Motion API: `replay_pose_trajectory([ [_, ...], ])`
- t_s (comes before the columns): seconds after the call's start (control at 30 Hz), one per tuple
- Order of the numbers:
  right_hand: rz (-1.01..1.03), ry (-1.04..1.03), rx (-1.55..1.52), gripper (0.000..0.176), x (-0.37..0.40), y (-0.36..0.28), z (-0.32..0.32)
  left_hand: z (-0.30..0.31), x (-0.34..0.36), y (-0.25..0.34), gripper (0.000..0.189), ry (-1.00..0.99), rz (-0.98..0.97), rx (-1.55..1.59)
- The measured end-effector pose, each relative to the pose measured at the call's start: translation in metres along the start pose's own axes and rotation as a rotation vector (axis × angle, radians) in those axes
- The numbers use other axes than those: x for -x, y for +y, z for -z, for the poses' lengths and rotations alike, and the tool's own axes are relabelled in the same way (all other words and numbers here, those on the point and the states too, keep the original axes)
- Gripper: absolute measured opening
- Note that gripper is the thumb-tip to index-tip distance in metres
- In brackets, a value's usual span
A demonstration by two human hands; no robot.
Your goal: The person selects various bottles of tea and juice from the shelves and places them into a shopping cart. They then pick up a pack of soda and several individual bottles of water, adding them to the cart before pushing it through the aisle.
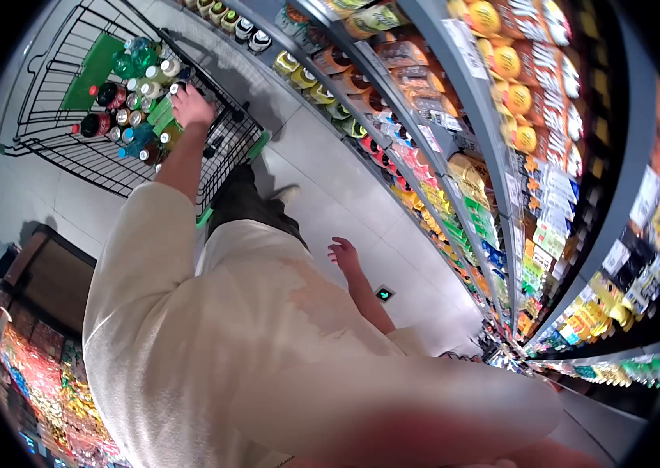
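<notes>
Over the shopping cart (123, 183) at upper left, my left hand (192, 108) reaches in with fingers curled down among the drinks. Its fingertips meet a green item (161, 115) beside a white cap; what they grip is partly hidden. Several bottles stand around it: green ones (143, 56), dark cola bottles with red caps (96, 124), a blue-green bottle (139, 134) and white-capped ones. Cans (136, 118) sit between them. My right hand (343, 253) hangs low over the floor by my side, fingers apart, holding nothing.
Shelves (423, 101) of packaged snacks and bottles run along the right side. A green arrow sign (384, 293) is set in the tiled floor (330, 210). At lower left stands a display of colourful wrapped goods (49, 374). A blurred pale shape fills the bottom.
</notes>
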State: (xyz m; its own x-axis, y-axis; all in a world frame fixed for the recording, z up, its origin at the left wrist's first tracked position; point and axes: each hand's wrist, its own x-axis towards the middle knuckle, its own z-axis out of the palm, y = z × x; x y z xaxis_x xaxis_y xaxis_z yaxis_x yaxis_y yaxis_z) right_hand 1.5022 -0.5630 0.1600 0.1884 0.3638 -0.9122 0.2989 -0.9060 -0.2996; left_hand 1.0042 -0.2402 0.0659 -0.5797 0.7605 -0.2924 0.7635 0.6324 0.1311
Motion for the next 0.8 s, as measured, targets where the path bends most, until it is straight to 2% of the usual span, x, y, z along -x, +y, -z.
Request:
replay_pose_trajectory([
  [0.07, 0.002, 0.012, -0.035, 0.041, 0.008, 0.002, 0.003, -0.006, 0.022, -0.003, 0.071, 0.117, -0.131, 0.039],
  [0.13, 0.035, 0.0, -0.027, 0.042, 0.007, 0.011, 0.011, -0.015, 0.05, -0.008, 0.068, 0.063, -0.23, 0.062],
  [0.17, 0.049, -0.009, -0.03, 0.042, 0.002, 0.02, 0.017, -0.011, 0.067, -0.009, 0.062, -0.038, -0.262, 0.132],
  [0.2, 0.064, -0.02, -0.034, 0.042, 0.0, 0.025, 0.021, -0.028, 0.081, -0.017, 0.055, -0.036, -0.3, 0.155],
  [0.23, 0.066, 0.013, -0.032, 0.042, 0.001, 0.024, 0.026, -0.052, 0.091, -0.027, 0.049, -0.144, -0.292, 0.255],
  [0.27, 0.065, 0.044, -0.034, 0.042, 0.003, 0.027, 0.033, -0.065, 0.104, -0.037, 0.051, -0.312, -0.294, 0.404],
  [0.3, 0.059, 0.072, -0.038, 0.042, 0.004, 0.032, 0.039, -0.072, 0.121, -0.04, 0.058, -0.349, -0.291, 0.251],
  [0.33, 0.068, 0.099, -0.071, 0.041, 0.006, 0.038, 0.045, -0.118, 0.118, -0.058, 0.064, -0.417, -0.321, 0.143],
  [0.37, 0.074, 0.125, -0.104, 0.041, 0.004, 0.049, 0.053, -0.138, 0.131, -0.063, 0.058, -0.397, -0.275, 0.238],
  [0.4, 0.079, 0.15, -0.138, 0.04, 0.001, 0.063, 0.059, -0.134, 0.148, -0.063, 0.057, -0.413, -0.338, 0.41],
  [0.43, 0.1, 0.167, -0.193, 0.039, -0.004, 0.08, 0.065, -0.119, 0.167, -0.052, 0.066, -0.403, -0.266, 0.366],
  [0.47, 0.12, 0.184, -0.244, 0.038, -0.009, 0.1, 0.07, -0.093, 0.194, -0.037, 0.075, -0.277, -0.259, 0.249],
  [0.5, 0.132, 0.198, -0.324, 0.038, -0.01, 0.119, 0.074, -0.056, 0.208, -0.02, 0.082, -0.403, -0.186, 0.199],
  [0.53, 0.142, 0.209, -0.404, 0.038, -0.011, 0.139, 0.075, -0.045, 0.214, -0.009, 0.086, -0.377, -0.137, 0.172],
  [0.57, 0.147, 0.208, -0.489, 0.037, -0.019, 0.167, 0.074, -0.07, 0.194, -0.011, 0.084, -0.418, -0.084, 0.244],
  [0.6, 0.153, 0.208, -0.578, 0.037, -0.029, 0.193, 0.073, -0.025, 0.204, 0.01, 0.079, -0.635, -0.004, 0.32],
  [0.63, 0.108, 0.227, -0.561, 0.036, -0.025, 0.21, 0.072, -0.079, 0.175, 0.003, 0.072, -0.452, 0.034, 0.407],
  [0.67, 0.062, 0.245, -0.544, 0.035, -0.021, 0.227, 0.071, -0.083, 0.168, 0.006, 0.066, -0.541, 0.089, 0.474],
  [0.7, 0.031, 0.253, -0.539, 0.032, -0.02, 0.245, 0.07, -0.081, 0.167, 0.009, 0.057, -0.574, 0.04, 0.455],
  [0.73, -0.006, 0.262, -0.521, 0.03, -0.017, 0.263, 0.07, -0.052, 0.192, 0.022, 0.053, -0.477, 0.051, 0.348],
  [0.8, -0.083, 0.27, -0.486, 0.025, -0.015, 0.3, 0.07, -0.073, 0.166, 0.01, 0.073, -0.623, 0.03, 0.451],
])
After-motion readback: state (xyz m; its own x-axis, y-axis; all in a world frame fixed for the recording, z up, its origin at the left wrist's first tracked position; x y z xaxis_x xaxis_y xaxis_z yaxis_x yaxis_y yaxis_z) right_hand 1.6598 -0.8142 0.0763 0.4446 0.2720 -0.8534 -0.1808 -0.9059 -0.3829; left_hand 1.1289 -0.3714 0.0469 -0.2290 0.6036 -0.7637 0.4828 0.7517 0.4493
